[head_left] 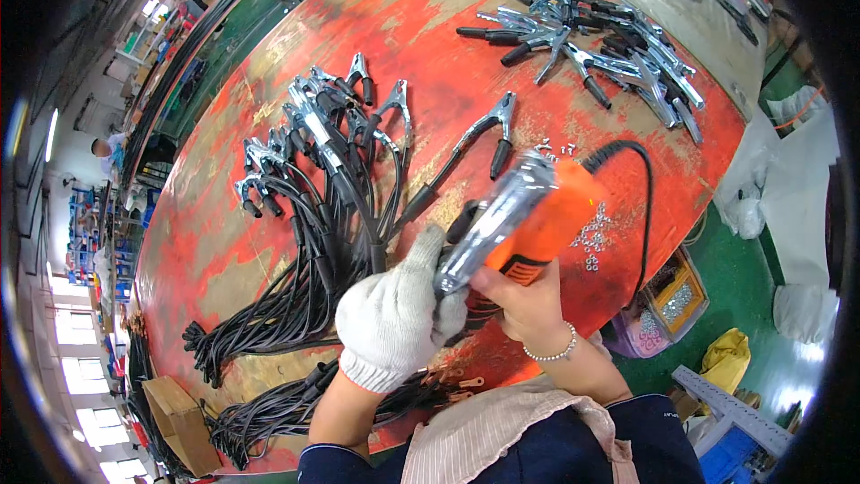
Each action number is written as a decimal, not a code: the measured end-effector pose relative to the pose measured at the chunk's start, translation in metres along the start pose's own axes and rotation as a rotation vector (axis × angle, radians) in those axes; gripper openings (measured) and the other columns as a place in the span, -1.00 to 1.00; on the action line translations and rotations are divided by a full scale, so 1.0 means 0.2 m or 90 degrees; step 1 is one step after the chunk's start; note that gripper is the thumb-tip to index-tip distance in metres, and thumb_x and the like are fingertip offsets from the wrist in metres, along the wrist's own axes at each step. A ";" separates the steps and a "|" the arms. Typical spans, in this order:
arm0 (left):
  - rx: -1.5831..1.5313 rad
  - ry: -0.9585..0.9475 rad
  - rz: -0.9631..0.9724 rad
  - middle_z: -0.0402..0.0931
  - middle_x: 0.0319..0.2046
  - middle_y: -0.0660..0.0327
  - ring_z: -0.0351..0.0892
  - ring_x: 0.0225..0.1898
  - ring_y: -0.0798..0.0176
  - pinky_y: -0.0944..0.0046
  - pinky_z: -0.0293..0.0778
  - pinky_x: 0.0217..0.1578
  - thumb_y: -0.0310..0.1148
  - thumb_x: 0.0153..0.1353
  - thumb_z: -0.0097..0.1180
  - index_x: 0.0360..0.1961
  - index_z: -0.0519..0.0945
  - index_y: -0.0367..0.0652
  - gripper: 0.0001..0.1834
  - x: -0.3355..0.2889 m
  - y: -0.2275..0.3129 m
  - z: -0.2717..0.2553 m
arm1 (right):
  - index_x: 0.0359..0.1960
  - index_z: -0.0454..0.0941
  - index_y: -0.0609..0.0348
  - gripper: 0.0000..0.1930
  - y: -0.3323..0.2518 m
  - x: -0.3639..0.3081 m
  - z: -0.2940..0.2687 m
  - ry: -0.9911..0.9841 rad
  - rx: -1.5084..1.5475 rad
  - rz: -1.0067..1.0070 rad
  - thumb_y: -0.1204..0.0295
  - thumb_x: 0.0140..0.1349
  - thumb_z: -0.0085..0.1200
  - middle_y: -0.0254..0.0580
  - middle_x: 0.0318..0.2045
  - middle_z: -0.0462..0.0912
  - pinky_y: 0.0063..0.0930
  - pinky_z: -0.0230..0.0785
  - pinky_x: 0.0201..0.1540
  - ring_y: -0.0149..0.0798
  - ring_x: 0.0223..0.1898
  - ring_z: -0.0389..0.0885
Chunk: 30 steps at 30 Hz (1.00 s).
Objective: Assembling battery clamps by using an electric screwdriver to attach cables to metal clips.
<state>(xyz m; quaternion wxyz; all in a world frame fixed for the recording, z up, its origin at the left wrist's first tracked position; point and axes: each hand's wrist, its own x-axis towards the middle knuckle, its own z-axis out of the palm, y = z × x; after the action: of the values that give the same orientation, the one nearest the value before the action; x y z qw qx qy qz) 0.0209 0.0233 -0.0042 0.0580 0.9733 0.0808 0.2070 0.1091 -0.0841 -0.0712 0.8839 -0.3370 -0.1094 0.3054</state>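
My left hand (391,315), in a white knit glove, is closed around the lower end of a silver spring clamp (493,224). The clamp stands tilted in front of me, and a black grip shows at its left side. With my bare right hand (528,300), which has a bead bracelet at the wrist, I grip an orange corded power tool (560,215). The tool lies close along the clamp's right side; where they meet is hidden. Beyond my left hand, silver clamps (313,121) with black grips sit on bundled black cables (296,296).
A heap of loose clamps (609,45) covers the far right of the worn red table (439,63). Small nuts (591,237) and screws (560,150) are scattered beside the tool, whose black cord (647,215) hangs over the right edge. Near it stands a parts box (676,296).
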 end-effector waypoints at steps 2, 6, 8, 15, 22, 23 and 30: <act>0.012 -0.026 -0.021 0.51 -0.59 0.07 0.47 -0.69 0.10 0.19 0.39 -0.63 -0.31 -0.04 0.14 -0.05 0.48 -0.34 -0.51 -0.02 0.01 -0.03 | 0.09 0.24 0.17 -0.36 -0.02 0.02 -0.03 -0.021 0.010 0.108 0.68 -0.05 0.27 -0.27 -0.22 0.54 -0.47 0.47 -0.11 -0.36 -0.22 0.59; 0.128 0.079 -0.098 0.51 -0.61 0.03 0.50 -0.65 0.05 0.16 0.41 -0.58 -0.38 -0.05 0.16 -0.06 0.49 -0.34 -0.53 0.05 -0.06 -0.09 | 0.09 0.25 0.14 -0.38 -0.06 0.07 -0.03 0.126 -0.024 0.019 0.70 -0.04 0.24 -0.27 -0.27 0.55 -0.47 0.50 -0.19 -0.36 -0.24 0.59; 0.199 0.157 -0.255 0.53 -0.55 0.02 0.50 -0.63 0.01 0.09 0.40 -0.59 -0.20 -0.05 0.22 0.09 0.37 -0.35 -0.32 0.24 -0.22 -0.10 | 0.10 0.24 0.09 -0.41 -0.09 0.11 -0.13 0.141 -0.017 -0.056 0.75 0.02 0.13 -0.28 -0.25 0.52 -0.46 0.52 -0.22 -0.38 -0.26 0.58; 0.166 -0.127 -0.143 0.52 -0.20 0.07 0.50 -0.13 0.03 0.04 0.41 -0.15 -0.15 0.06 0.14 -0.06 0.46 -0.14 -0.55 0.53 -0.37 0.34 | 0.15 0.18 0.09 -0.41 -0.26 0.09 -0.20 0.143 0.023 -0.195 0.71 0.07 0.08 -0.24 -0.25 0.53 -0.46 0.52 -0.18 -0.41 -0.23 0.56; 0.028 -0.138 -0.240 0.58 -0.30 0.04 0.58 -0.26 0.00 0.05 0.45 -0.25 -0.13 0.21 -0.08 -0.24 0.52 -0.13 -0.69 0.48 -0.43 0.87 | 0.17 0.14 0.13 -0.34 -0.33 0.05 -0.20 0.111 0.015 -0.237 0.67 0.02 0.18 -0.22 -0.29 0.55 -0.52 0.46 -0.21 -0.40 -0.30 0.56; -0.043 -0.117 -0.285 0.59 -0.30 0.03 0.58 -0.25 -0.01 0.05 0.45 -0.25 -0.14 0.21 -0.09 -0.23 0.52 -0.15 -0.69 0.46 -0.44 0.84 | 0.17 0.14 0.13 -0.33 -0.33 0.04 -0.21 0.108 0.012 -0.241 0.68 0.02 0.19 -0.22 -0.29 0.55 -0.53 0.45 -0.22 -0.40 -0.31 0.56; -0.752 -0.484 -0.491 0.55 -0.45 0.33 0.45 -0.52 0.53 0.55 0.35 -0.53 -0.36 0.24 0.02 -0.25 0.55 -0.19 -0.85 0.30 -0.13 0.33 | 0.10 0.09 0.17 -0.36 -0.27 0.07 -0.24 0.023 -0.156 -0.360 0.66 0.02 0.19 -0.24 -0.32 0.56 0.27 -0.01 0.24 -0.36 -0.26 0.57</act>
<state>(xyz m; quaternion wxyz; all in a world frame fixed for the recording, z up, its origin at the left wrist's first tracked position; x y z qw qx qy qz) 0.0981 0.0548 -0.0446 0.6547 0.6892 0.2633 -0.1646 0.1649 -0.1325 -0.0704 0.8885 -0.4024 -0.2191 0.0257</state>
